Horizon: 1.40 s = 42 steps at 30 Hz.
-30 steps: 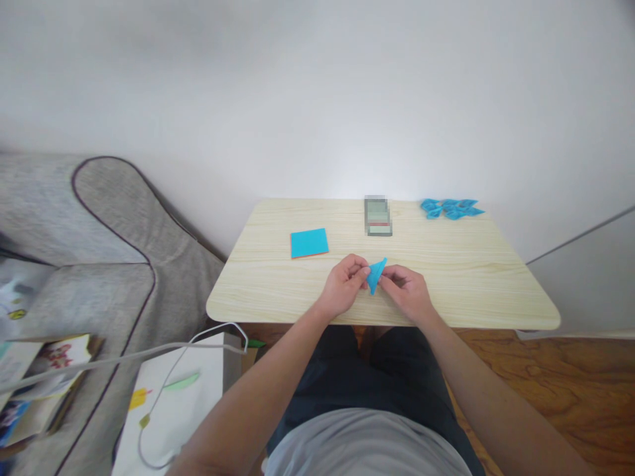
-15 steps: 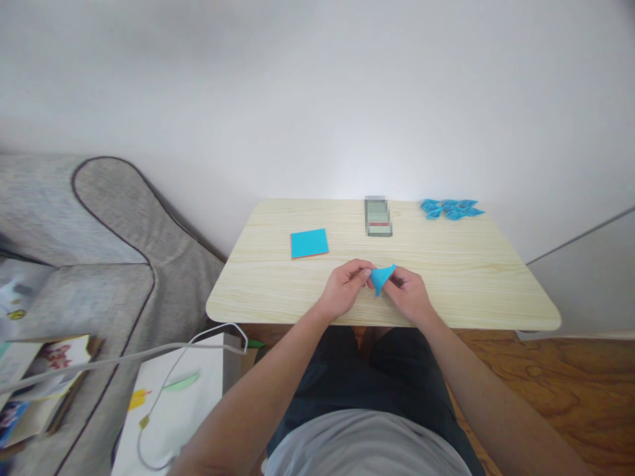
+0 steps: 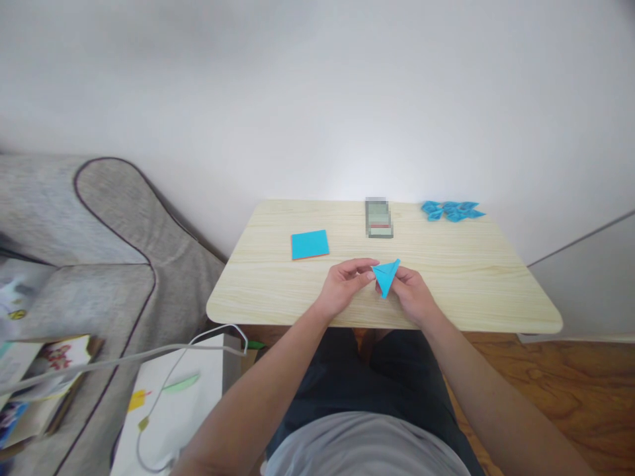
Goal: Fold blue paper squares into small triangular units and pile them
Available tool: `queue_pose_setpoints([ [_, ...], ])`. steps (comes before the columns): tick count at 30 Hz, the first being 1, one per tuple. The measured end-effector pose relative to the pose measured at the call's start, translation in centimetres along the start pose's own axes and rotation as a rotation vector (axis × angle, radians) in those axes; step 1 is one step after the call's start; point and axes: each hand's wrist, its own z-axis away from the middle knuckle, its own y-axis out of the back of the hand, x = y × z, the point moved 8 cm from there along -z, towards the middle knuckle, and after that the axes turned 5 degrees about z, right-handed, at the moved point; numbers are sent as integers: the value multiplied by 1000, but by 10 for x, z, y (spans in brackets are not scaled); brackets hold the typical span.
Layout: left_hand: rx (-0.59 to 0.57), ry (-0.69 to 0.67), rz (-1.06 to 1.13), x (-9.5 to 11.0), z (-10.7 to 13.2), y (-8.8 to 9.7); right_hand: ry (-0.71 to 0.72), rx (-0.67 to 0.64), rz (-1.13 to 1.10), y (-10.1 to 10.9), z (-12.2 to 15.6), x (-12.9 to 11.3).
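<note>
A blue sheet of folded paper (image 3: 385,276), now a triangle with crease lines on its face, is held just above the table's front part. My left hand (image 3: 346,283) pinches its left corner between thumb and fingers. From the right, my right hand (image 3: 411,292) grips the paper's edge, its fingertips partly hidden behind the sheet. Farther back on the left lies a stack of blue paper (image 3: 310,244) with an orange-red edge showing. Several folded blue paper pieces (image 3: 452,211) are grouped at the back right.
The pale wood-grain table (image 3: 262,291) stands against a white wall. A blurred-out phone-like object (image 3: 379,218) lies at the back middle. To the left are a grey sofa (image 3: 114,225), a white cabinet top (image 3: 198,383) and a white cable (image 3: 169,348).
The folded paper has turned and opened out to a wider triangle showing its creased face. Both hands stay on it, with the left fingers shifted slightly.
</note>
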Motion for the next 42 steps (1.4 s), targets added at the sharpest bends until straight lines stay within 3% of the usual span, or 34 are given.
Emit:
queue_pose_setpoints([
  [8, 26, -35, -76, 3, -1, 1, -19, -24, -135, -8, -1, 9],
  [20, 4, -53, -64, 12, 1, -9, -73, 44, -87, -2, -2, 21],
  [31, 17, -114, -88, 17, 3, -5, -61, 92, -6, -3, -4, 8],
  [42, 112, -112, -257, 23, 5, 9, -23, 93, 63, -9, -4, 3],
])
